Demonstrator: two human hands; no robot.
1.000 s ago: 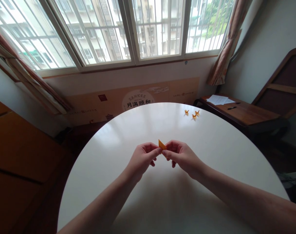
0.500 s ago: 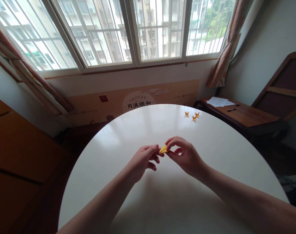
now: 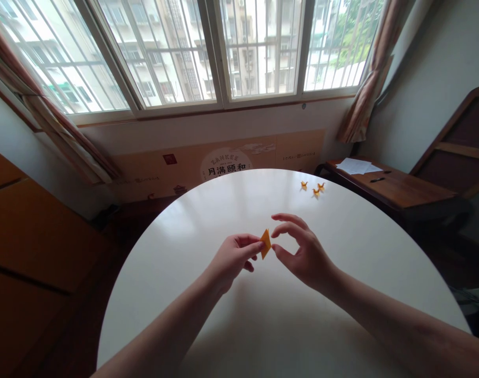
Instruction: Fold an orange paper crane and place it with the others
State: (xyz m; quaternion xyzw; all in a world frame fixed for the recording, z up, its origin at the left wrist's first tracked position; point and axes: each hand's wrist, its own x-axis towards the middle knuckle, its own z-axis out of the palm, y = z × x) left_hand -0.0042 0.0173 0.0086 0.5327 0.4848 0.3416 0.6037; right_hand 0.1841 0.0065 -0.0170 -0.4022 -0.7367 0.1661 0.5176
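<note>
A small piece of folded yellow paper (image 3: 266,243) is held above the white round table (image 3: 176,220). My left hand (image 3: 239,256) pinches its left side between thumb and index finger, the other fingers curled loosely below. The paper stands on edge as a narrow diamond. My right hand (image 3: 298,244) is just to its right, thumb and fingers apart in a C shape; the thumb tip is very near the paper, and whether it touches I cannot tell. Three little folded yellow paper cranes (image 3: 315,192) rest toward the table's far right edge.
Beyond the table on the right stands a wooden side table (image 3: 413,186) with white papers (image 3: 357,166) and a dark pen-like item (image 3: 377,180) on it. A brown cabinet (image 3: 30,231) is at the left. Barred windows (image 3: 259,52) and curtains (image 3: 365,105) lie behind.
My right hand has let go of the folded paper and its fingers have spread. The paper has turned from lying sideways to upright, now pinched in my left hand.
</note>
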